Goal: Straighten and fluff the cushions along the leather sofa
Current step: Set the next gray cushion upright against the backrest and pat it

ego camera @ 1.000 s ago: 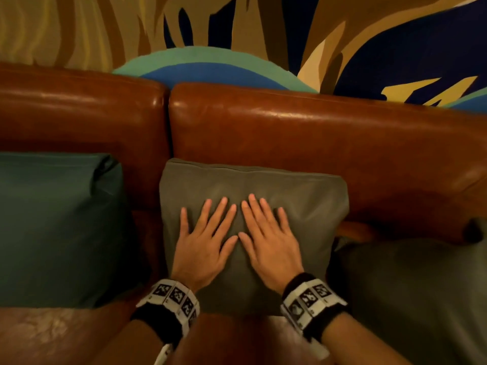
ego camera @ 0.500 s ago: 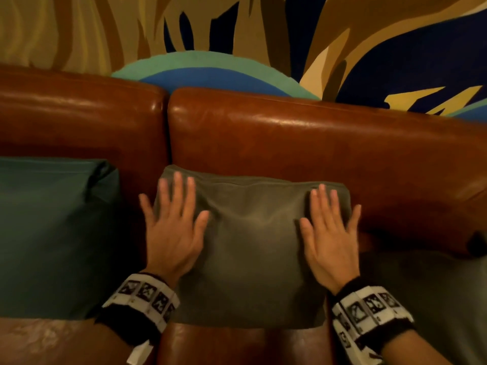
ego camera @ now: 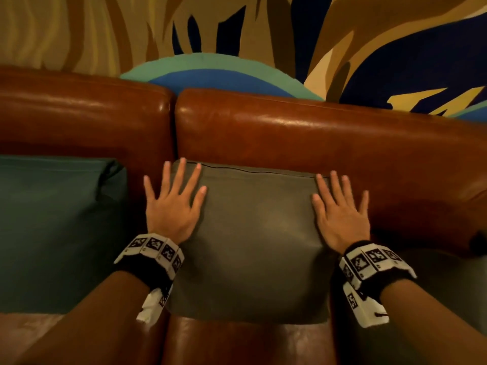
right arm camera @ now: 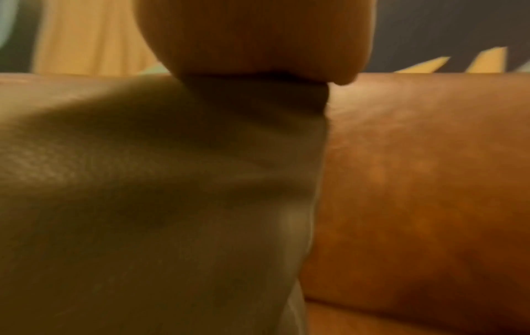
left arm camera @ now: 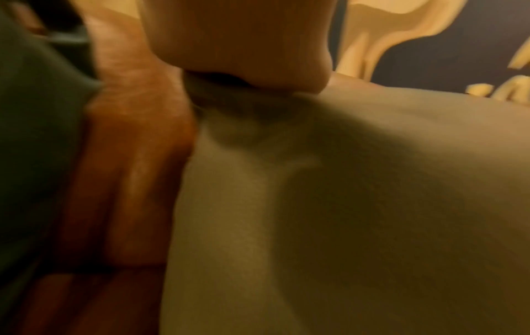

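Observation:
An olive-grey cushion [ego camera: 258,233] leans upright against the brown leather sofa back [ego camera: 303,138]. My left hand [ego camera: 174,201] lies flat with spread fingers on the cushion's upper left corner. At the upper right corner my right hand [ego camera: 340,206] presses flat, fingers straight. In the left wrist view the palm heel [left arm camera: 238,40] bears on the olive fabric [left arm camera: 344,204]. The right wrist view shows the palm [right arm camera: 255,38] on the cushion's right edge [right arm camera: 200,181], with leather [right arm camera: 430,181] beside it.
A dark teal cushion [ego camera: 52,227] stands to the left against the sofa back. Another grey-green cushion [ego camera: 448,299] lies at the right edge. The leather seat [ego camera: 237,343] runs along the bottom. A painted mural wall [ego camera: 237,35] rises behind the sofa.
Both hands slid apart from the cushion's middle to its upper corners, then held there. The cushion now sits a little straighter against the back.

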Available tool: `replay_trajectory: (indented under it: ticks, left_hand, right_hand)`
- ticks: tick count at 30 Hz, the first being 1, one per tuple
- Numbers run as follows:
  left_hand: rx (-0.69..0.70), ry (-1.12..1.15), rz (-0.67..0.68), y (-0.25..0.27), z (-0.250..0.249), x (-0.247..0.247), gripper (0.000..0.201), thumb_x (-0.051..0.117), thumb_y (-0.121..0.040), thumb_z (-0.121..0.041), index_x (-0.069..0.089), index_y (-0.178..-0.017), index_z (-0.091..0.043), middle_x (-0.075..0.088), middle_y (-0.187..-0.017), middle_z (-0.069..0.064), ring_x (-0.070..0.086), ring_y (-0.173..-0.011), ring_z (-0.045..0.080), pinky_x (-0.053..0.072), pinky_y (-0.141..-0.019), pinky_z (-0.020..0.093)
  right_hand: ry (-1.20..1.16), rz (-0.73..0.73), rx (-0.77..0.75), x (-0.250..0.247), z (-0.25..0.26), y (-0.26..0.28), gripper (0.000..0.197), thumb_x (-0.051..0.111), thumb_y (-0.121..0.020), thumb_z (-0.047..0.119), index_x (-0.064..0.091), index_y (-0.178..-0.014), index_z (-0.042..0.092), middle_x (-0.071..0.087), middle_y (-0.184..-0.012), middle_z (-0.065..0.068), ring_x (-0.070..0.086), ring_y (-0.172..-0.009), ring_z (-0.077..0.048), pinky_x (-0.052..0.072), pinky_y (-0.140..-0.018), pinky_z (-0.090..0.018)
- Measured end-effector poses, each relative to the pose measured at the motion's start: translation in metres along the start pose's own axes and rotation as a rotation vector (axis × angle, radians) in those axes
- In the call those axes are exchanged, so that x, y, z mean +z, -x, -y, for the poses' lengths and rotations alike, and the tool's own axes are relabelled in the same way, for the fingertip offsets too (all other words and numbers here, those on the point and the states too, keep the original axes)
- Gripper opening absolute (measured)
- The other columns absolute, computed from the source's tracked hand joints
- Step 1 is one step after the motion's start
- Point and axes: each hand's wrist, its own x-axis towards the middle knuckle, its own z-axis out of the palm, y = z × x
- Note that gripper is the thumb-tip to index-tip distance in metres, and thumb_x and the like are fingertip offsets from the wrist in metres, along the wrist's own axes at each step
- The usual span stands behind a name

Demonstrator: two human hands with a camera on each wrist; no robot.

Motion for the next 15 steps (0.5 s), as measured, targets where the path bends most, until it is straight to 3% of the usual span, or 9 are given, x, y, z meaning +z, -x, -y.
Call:
replay_trajectory:
  ticks: [2,4,6,8,10,12,13,15]
  left_hand:
    - [-0.091,0.200,-0.046,0.000,0.003,-0.005,0.062,0.019,-0.102,-0.053,0.003,-0.156,-0.027,-0.006,-0.163,0.000,-0.004,-0.150,0.027,0.003,-0.119,0.048]
    - [-0.275,0.557,-0.135,-0.003,-0.001,-0.020,0.072,0.043,-0.099,-0.048,0.017,-0.155,-0.012,0.014,-0.161,0.013,0.021,-0.146,0.030,0.022,-0.116,0.040]
    - [-0.523,0.805,-0.177,-0.015,0.001,-0.033,0.069,0.065,-0.087,-0.048,0.046,-0.136,-0.004,0.049,-0.135,0.015,0.053,-0.116,0.026,0.041,-0.099,0.033]
    - [-0.758,1.067,-0.077,-0.027,0.007,-0.046,0.069,0.081,-0.065,-0.058,0.062,-0.102,-0.003,0.066,-0.100,0.010,0.063,-0.086,0.021,0.048,-0.083,0.031]
    - [-0.917,1.325,0.081,-0.031,0.011,-0.056,0.089,0.092,-0.044,-0.054,0.060,-0.108,0.000,0.069,-0.101,0.013,0.068,-0.088,0.027,0.056,-0.085,0.042]
    - [-0.921,1.364,0.192,-0.027,0.013,-0.062,0.108,0.096,-0.034,-0.045,0.055,-0.121,0.004,0.068,-0.109,0.015,0.068,-0.094,0.030,0.055,-0.087,0.046]
    - [-0.894,1.332,0.217,-0.024,0.011,-0.065,0.099,0.096,-0.040,-0.041,0.057,-0.118,0.005,0.068,-0.109,0.015,0.068,-0.094,0.029,0.055,-0.087,0.043]
    - [-0.824,1.284,0.209,-0.019,0.008,-0.070,0.055,0.089,-0.064,-0.029,0.064,-0.102,0.002,0.069,-0.102,0.014,0.068,-0.088,0.024,0.055,-0.078,0.034]
  right_hand:
    - [-0.234,-0.048,0.049,-0.002,-0.001,0.004,0.061,0.019,-0.104,0.050,-0.004,-0.158,0.032,-0.019,-0.163,0.012,-0.017,-0.151,-0.016,-0.005,-0.124,-0.047]
    - [-0.588,-0.181,0.102,-0.007,0.002,0.006,0.071,0.047,-0.102,0.042,0.013,-0.160,0.021,-0.004,-0.168,0.004,0.001,-0.153,-0.018,0.010,-0.124,-0.038]
    - [-0.801,-0.284,0.300,-0.015,0.000,0.003,0.072,0.069,-0.090,0.041,0.037,-0.148,0.014,0.023,-0.159,-0.011,0.032,-0.143,-0.028,0.030,-0.116,-0.036]
    - [-0.976,-0.169,0.549,-0.026,-0.004,-0.006,0.072,0.078,-0.073,0.059,0.055,-0.119,0.009,0.054,-0.135,-0.015,0.055,-0.120,-0.034,0.045,-0.105,-0.044]
    - [-1.115,0.073,0.685,-0.039,-0.008,-0.012,0.091,0.082,-0.058,0.068,0.061,-0.118,0.004,0.067,-0.120,-0.014,0.065,-0.104,-0.036,0.053,-0.093,-0.050]
    - [-1.157,0.229,0.706,-0.051,-0.012,-0.012,0.093,0.087,-0.057,0.059,0.057,-0.125,0.003,0.069,-0.115,-0.017,0.067,-0.098,-0.038,0.056,-0.082,-0.052]
    - [-1.151,0.245,0.695,-0.056,-0.014,-0.012,0.083,0.088,-0.062,0.052,0.057,-0.122,0.004,0.068,-0.112,-0.018,0.066,-0.097,-0.039,0.056,-0.083,-0.053]
    - [-1.177,0.228,0.675,-0.061,-0.017,-0.008,0.064,0.086,-0.070,0.036,0.056,-0.115,0.004,0.068,-0.105,-0.017,0.065,-0.098,-0.038,0.054,-0.087,-0.053]
